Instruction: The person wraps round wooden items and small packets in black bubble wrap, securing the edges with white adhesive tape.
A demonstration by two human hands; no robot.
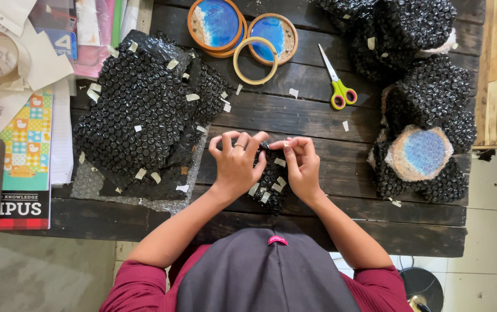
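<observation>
My left hand (pixel 235 162) and my right hand (pixel 302 164) both grip a small bundle of black bubble wrap (pixel 271 185) on the dark wooden table (pixel 318 115). Pale bits of tape stick to the bundle. My right fingertips pinch a tape bit at the bundle's top edge. A ring shows on my left hand. What lies inside the bundle is hidden.
A heap of black bubble wrap sheets (pixel 144 110) lies left. Round blue resin coasters (pixel 216 24) and a tape roll (pixel 255 60) sit at the back. Yellow-handled scissors (pixel 336 81) lie right of them. Wrapped bundles (pixel 422 104) pile at right. Books and papers (pixel 26 150) crowd the left edge.
</observation>
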